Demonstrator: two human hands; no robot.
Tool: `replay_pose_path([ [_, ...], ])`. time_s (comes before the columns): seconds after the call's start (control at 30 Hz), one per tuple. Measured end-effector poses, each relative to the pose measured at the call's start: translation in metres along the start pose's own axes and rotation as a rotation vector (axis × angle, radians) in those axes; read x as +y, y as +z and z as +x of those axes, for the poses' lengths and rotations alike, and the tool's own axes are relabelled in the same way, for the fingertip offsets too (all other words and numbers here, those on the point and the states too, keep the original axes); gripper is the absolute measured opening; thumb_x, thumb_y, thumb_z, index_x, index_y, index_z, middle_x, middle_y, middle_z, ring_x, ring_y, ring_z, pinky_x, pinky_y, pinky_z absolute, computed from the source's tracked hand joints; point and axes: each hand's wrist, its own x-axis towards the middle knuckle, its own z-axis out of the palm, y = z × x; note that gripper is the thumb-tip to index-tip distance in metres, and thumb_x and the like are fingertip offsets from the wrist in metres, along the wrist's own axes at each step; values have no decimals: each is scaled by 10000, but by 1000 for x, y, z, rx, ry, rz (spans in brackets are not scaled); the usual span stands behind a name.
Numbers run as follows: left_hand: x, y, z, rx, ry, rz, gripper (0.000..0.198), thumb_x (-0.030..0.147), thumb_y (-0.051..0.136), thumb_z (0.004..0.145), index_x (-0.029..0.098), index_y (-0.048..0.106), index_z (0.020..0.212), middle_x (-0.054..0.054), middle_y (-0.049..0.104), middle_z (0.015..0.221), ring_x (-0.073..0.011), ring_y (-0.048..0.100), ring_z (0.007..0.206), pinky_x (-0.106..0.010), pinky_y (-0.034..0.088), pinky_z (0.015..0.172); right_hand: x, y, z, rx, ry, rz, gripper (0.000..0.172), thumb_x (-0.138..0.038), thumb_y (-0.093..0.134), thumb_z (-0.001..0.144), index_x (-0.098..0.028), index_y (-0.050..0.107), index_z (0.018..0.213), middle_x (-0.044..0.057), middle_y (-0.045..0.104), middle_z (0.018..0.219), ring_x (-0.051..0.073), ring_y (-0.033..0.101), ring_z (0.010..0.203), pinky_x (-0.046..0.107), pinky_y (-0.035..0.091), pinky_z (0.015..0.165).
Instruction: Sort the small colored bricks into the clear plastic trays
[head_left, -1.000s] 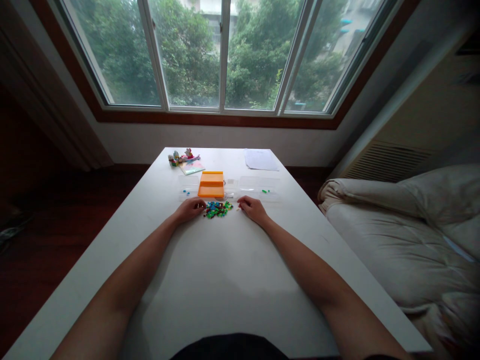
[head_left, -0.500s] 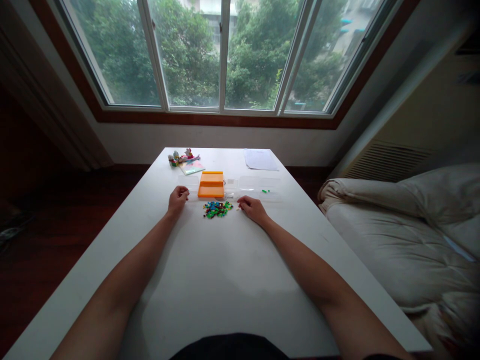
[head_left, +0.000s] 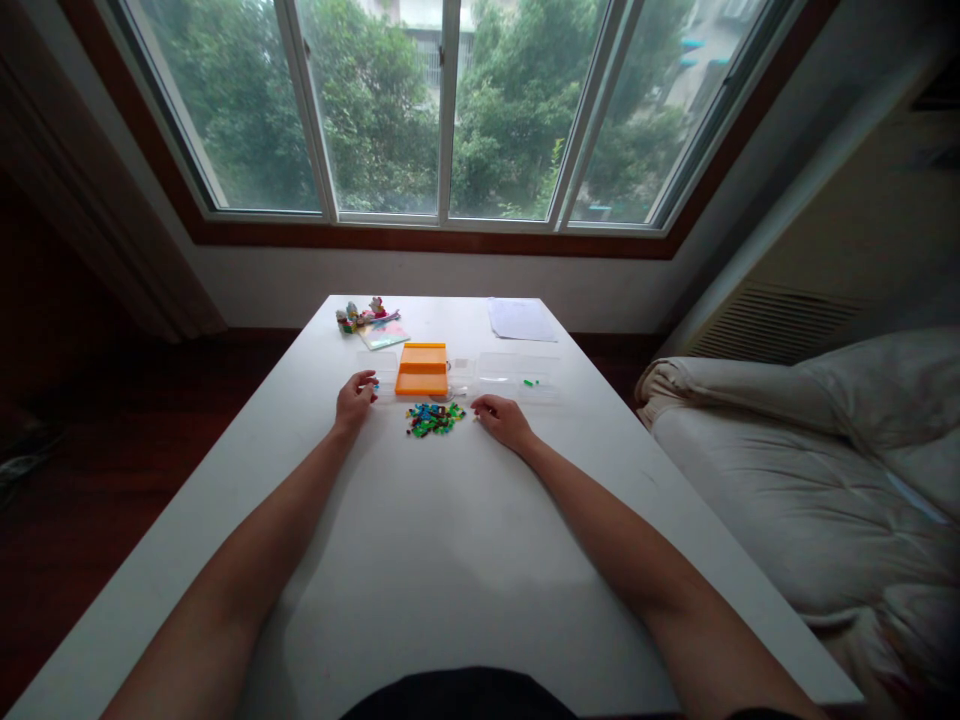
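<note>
A small pile of tiny coloured bricks lies on the white table. My left hand is left of the pile, at the edge of a clear tray. Its fingertips are pinched together beside a small blue piece in that tray, and what they hold is too small to see. My right hand rests on the table just right of the pile with its fingers curled under. Nothing shows in it. An orange tray stands behind the pile.
A second clear tray with a green piece sits right of the orange one. Small toy figures and a booklet lie at the far left, a sheet of paper at the far right. A bed with pale bedding borders the table's right side.
My left hand left the pile and moved back and left to the clear tray, fingers pinched. My right hand crept slightly towards the pile.
</note>
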Motion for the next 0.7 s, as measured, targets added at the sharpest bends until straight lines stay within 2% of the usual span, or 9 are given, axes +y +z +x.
replay_pose_path([
  [0.13, 2, 2, -5, -112, 88, 176, 307, 341, 585, 822, 195, 696, 1067, -51, 710, 918, -145, 632, 682, -263, 508, 647, -7, 4, 0, -31, -119, -108, 195, -194, 565, 891, -222, 731, 989, 45, 694, 906, 169, 597, 805, 286, 486, 775],
  [0.33, 8, 6, -10, -257, 217, 366, 257, 320, 554, 848, 221, 715, 1021, -46, 721, 949, -156, 617, 706, -277, 496, 690, -16, 12, -2, -91, -208, -273, 216, -194, 627, 885, -257, 711, 1074, 58, 658, 986, 204, 572, 960, 319, 468, 882],
  [0.7, 8, 6, -10, -304, 267, 431, 235, 294, 553, 849, 207, 711, 999, -46, 713, 921, -158, 609, 710, -280, 484, 702, -17, 10, -2, -96, -196, -267, 164, -136, 611, 870, -238, 699, 965, 49, 643, 950, 196, 560, 931, 304, 470, 841],
])
